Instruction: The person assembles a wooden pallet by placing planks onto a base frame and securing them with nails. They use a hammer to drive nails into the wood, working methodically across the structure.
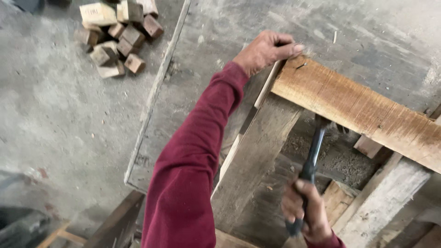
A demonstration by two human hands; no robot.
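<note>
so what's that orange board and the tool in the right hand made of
Board: rough-sawn bare wood, going by its saw marks and grain. Hammer: handle looks like dark, slightly glossy metal or rubber-coated steel; its head is hidden under the board, and the right hand covers its grip.
</note>
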